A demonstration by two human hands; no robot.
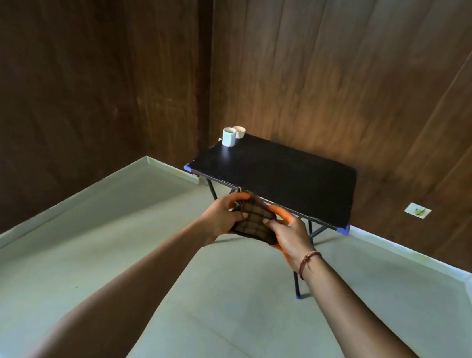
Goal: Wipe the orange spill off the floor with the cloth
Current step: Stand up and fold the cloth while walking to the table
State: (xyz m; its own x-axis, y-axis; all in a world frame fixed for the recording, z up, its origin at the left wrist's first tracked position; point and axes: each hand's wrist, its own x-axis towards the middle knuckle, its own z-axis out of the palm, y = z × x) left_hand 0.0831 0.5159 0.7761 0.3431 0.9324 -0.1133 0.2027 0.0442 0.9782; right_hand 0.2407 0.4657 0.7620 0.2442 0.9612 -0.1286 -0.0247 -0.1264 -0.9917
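Note:
A brown checked cloth (256, 221), folded into a small pad, is held in the air in front of me between both hands. My left hand (221, 215) grips its left edge with the thumb on top. My right hand (289, 234) grips its right edge the same way. Orange colour shows along the fingers and palm edges of both hands. The pale floor (227, 311) below shows no orange spill in the part I can see; my arms cover some of it.
A small black folding table (288, 176) with blue corner caps stands just beyond my hands, against the dark wood wall. Two white cups (229, 136) sit on its far left corner. A pale skirting runs along the walls. A wall socket (417, 210) is at right.

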